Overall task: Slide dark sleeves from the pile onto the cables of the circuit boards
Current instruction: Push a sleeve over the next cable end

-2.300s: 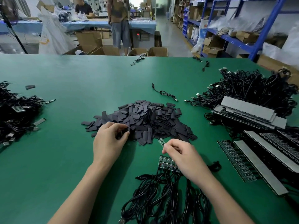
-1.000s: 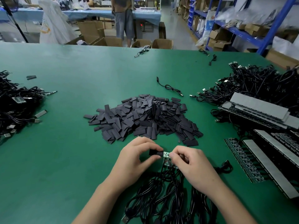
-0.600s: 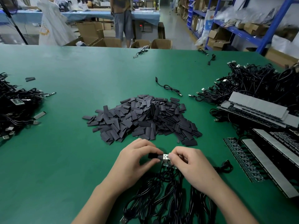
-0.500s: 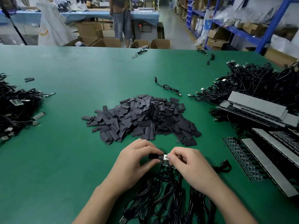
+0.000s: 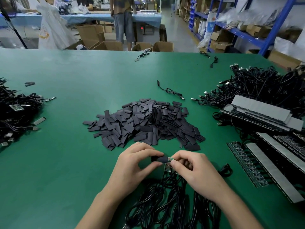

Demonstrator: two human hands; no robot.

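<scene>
A pile of flat dark sleeves (image 5: pixel 145 121) lies in the middle of the green table (image 5: pixel 66 154). Just in front of it my left hand (image 5: pixel 132 166) pinches one dark sleeve (image 5: pixel 159 159) between thumb and fingers. My right hand (image 5: pixel 194 171) pinches a small green circuit board (image 5: pixel 170 159) whose tip sits at the sleeve's open end. More small boards (image 5: pixel 168 170) lie under my right hand, and their black cables (image 5: pixel 165 204) trail toward me.
Tangled black cables (image 5: pixel 264 86) and long board strips (image 5: pixel 272 154) fill the right side. Another cable heap (image 5: pixel 14 113) lies at the left edge. Single loose cables (image 5: pixel 171 92) lie beyond the pile. A person (image 5: pixel 123 19) stands past the table's far edge.
My left hand took a sleeve from the pile and brought it back to the board in my right hand. Since then the sleeve has been worked over the board's tip.
</scene>
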